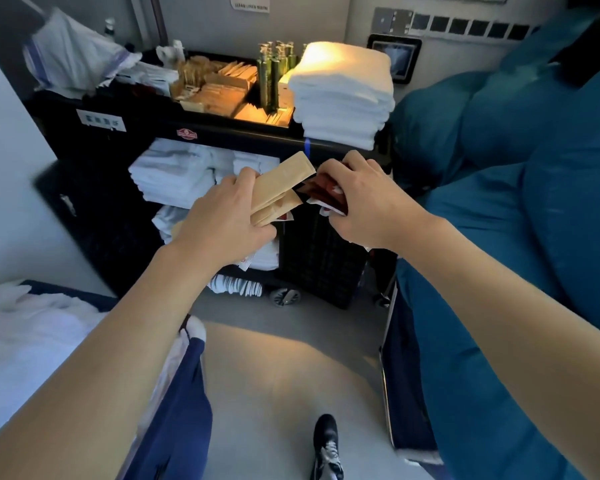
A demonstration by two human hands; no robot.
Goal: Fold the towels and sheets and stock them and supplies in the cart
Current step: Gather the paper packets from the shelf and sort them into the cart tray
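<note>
Left hand grips flat tan paper packets; right hand pinches dark red sachets before black housekeeping cart.

A wall tablet hangs behind, teal bags bulge at right, and a black shoe stands on the floor.

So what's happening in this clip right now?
A person stands before a black housekeeping cart. Their left hand grips tan paper packets, and their right hand holds dark red sachets. The cart's top already carries a white towel stack, green bottles and more packets; folded linens fill the shelf below.
</note>
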